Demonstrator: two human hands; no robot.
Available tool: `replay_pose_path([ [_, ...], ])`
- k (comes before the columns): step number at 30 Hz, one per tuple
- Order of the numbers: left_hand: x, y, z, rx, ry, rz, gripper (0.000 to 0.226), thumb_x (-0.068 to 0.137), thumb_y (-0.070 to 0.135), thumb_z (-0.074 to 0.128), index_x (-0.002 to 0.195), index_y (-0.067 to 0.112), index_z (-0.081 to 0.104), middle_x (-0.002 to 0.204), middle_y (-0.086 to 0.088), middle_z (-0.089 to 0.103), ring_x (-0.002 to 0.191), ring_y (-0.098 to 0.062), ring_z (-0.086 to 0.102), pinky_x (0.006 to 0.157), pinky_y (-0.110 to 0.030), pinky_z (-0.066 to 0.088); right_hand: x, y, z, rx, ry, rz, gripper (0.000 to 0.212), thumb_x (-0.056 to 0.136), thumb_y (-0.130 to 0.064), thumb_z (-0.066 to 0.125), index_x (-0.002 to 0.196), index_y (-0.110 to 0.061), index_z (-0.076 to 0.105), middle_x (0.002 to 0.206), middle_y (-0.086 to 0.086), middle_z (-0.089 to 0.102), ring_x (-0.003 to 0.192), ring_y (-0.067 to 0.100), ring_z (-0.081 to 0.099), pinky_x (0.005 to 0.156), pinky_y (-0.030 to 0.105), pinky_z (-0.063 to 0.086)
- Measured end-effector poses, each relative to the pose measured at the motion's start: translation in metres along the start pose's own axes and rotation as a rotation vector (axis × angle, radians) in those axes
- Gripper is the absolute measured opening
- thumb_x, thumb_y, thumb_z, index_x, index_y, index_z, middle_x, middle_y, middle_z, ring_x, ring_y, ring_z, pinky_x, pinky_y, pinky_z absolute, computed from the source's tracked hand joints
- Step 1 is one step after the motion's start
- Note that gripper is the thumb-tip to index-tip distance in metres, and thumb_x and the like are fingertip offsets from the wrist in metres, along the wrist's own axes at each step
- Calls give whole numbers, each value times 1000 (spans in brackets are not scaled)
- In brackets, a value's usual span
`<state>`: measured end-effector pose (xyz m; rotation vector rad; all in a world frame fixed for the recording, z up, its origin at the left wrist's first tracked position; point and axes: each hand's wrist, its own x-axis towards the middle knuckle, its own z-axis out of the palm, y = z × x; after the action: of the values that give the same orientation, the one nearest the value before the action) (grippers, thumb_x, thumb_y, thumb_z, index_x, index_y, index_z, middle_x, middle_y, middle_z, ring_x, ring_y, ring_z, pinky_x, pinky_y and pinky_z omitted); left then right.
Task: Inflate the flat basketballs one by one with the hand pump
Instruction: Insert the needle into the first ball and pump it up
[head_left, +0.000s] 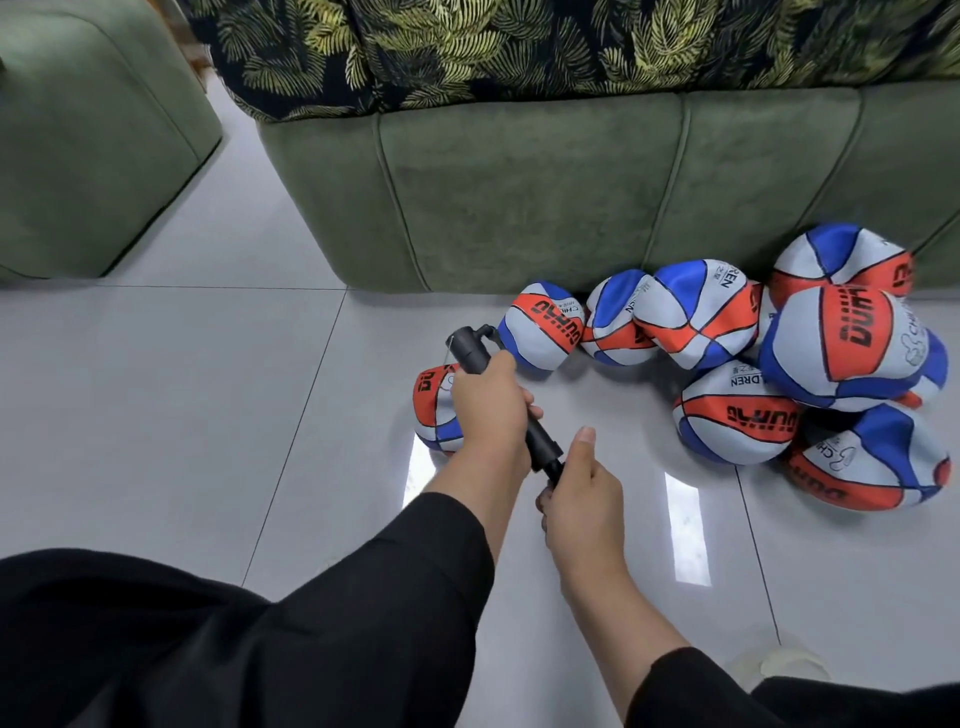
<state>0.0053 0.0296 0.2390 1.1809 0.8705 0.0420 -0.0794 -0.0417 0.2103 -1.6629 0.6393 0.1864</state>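
Note:
My left hand (488, 408) grips the barrel of the black hand pump (540, 441), whose far end (467, 340) carries a short hose. My right hand (579, 491) grips the pump's handle at the near end, thumb up. A flat red, white and blue basketball (434, 410) lies on the floor right behind my left hand, partly hidden by it. Whether the hose is joined to this ball is hidden. Several more flat basketballs of the same colours are piled to the right (852, 348).
A green sofa (519, 202) with a leaf-print cover stands right behind the balls. A second green seat (88, 145) is at the far left. The floor is glossy grey tile (208, 415). My black-clad legs fill the bottom edge.

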Motion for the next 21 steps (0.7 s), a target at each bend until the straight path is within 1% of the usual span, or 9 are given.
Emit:
replay_pose_path([
  [3,11,11,-8,-4,34,-1,13,92,15,53,104,11,55,54,-4,49,37,-18,44,44,-22,42,-8,12,-3,-19,0,-2,66,104,-61,25,69,-9,45,53,3,47,51,20,43,54,31,37],
  [5,18,16,-14,0,58,14,13,93,16,54,106,10,56,53,-2,49,35,-15,43,40,-19,41,-12,24,-4,-28,-8,10,65,104,-60,25,69,-10,43,53,2,45,50,20,41,52,30,36],
  [8,18,11,-16,17,62,22,14,94,16,54,106,10,57,54,-3,49,36,-15,44,39,-19,40,-12,28,-3,-30,-1,11,65,105,-59,25,68,-9,44,53,4,45,51,22,41,53,30,37],
  [11,6,-4,-8,33,31,30,10,95,14,51,103,10,55,56,-5,49,38,-16,44,43,-22,43,-6,22,-1,-4,35,11,69,105,-58,26,65,-6,47,55,7,49,54,25,46,57,34,40],
  [13,-2,-13,-3,25,14,14,15,95,16,52,107,10,57,55,-4,51,39,-15,46,49,-25,45,-1,16,-1,14,39,25,70,106,-58,26,69,-5,53,58,9,54,56,25,50,59,37,43],
  [15,-4,-15,-1,8,1,-2,21,95,18,52,113,9,59,56,-3,53,40,-17,49,50,-26,46,3,10,-1,14,38,38,71,106,-58,25,72,-5,56,60,9,57,57,26,52,60,38,44],
  [18,-2,-12,1,13,-1,-8,22,95,18,54,115,11,59,56,-4,53,41,-17,50,52,-27,48,3,7,-1,20,9,44,67,106,-58,26,70,-8,52,54,4,51,53,24,46,57,36,40],
  [21,0,-2,0,32,15,-1,18,94,16,55,111,14,58,56,-4,52,40,-16,47,50,-26,48,-5,17,-4,33,4,64,63,105,-59,26,71,-10,45,57,6,47,54,22,41,56,36,37],
])
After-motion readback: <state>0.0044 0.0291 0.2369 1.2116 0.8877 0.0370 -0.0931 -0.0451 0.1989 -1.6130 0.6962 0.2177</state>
